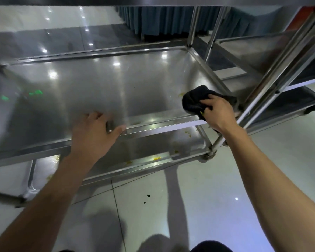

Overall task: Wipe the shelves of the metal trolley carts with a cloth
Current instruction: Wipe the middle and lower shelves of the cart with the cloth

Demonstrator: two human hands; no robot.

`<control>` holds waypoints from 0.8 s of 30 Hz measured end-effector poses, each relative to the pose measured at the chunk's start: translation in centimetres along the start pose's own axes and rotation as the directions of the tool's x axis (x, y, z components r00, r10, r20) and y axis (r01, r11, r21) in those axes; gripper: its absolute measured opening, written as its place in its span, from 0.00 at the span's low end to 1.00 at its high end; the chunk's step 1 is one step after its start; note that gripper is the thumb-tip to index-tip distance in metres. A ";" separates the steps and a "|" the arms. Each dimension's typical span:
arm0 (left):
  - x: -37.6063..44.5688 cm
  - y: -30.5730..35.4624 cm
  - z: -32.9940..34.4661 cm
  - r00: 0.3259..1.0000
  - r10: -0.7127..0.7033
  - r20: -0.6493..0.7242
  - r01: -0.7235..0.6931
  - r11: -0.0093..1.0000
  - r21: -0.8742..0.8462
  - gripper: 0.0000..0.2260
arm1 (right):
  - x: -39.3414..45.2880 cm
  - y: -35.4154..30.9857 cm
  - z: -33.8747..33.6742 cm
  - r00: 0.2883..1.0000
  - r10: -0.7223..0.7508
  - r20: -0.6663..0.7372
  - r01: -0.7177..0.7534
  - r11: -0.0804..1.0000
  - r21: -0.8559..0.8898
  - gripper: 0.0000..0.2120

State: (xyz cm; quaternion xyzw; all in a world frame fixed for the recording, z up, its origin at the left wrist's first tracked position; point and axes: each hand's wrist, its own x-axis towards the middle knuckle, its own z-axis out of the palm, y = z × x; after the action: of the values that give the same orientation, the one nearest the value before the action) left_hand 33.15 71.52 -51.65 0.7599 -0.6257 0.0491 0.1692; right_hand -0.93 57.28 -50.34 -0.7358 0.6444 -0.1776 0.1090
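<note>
1. At the far left, the middle shelf (80, 84) of the metal trolley cart (193, 26) stretches across the view, its steel surface shiny with reflected ceiling lights and a few green glints near its left end.

2. The left hand (95, 135) rests on the front rim of that shelf. Its fingers (94, 115) reach over the rim onto the shelf surface while the thumb lies along the front edge; the hand looks spread and relaxed, though motion blur hides whether the fingers curl round the rim.

3. Below and ahead of that hand lies the lower shelf (144, 151), which carries small yellow crumbs (156, 158) scattered near its front lip and right corner.

4. Under the cart, the pale tiled floor (198, 206) shows a few dark spots (148, 195).

5. Toward the right end of the middle shelf, the black cloth (193, 99) sits bunched on the surface near the front right corner, just beside a yellow smear (180, 95).

6. The right hand (220, 113) grips the cloth, fingers curled into its folds and pressing it down onto the shelf.

7. Right of the hand, the cart's slanted corner post (273, 73) crosses the view, and beyond it stands a second trolley cart (253, 51).
</note>
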 end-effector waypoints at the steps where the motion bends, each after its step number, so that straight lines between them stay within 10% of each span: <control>1: -0.1 0.0 -0.1 1.000 -0.008 0.006 0.008 1.000 -0.013 0.26 | -0.4 -1.3 0.5 0.999 -0.036 0.011 0.036 0.999 0.013 0.22; 13: -0.2 0.2 -0.9 0.995 -0.014 0.099 0.011 0.999 0.031 0.31 | -5.1 -15.9 6.8 0.920 -0.378 0.105 0.367 0.924 0.106 0.17; 24: 0.0 0.7 -1.1 0.987 -0.050 0.151 0.049 0.999 0.008 0.29 | -3.5 -12.0 5.0 0.924 -0.372 0.084 0.360 0.924 0.124 0.18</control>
State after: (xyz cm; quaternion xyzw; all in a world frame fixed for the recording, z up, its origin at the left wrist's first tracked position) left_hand 32.64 71.76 -50.45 0.7771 -0.6176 -0.0117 0.1208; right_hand 11.57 62.12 -50.67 -0.8447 0.4783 -0.1896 0.1471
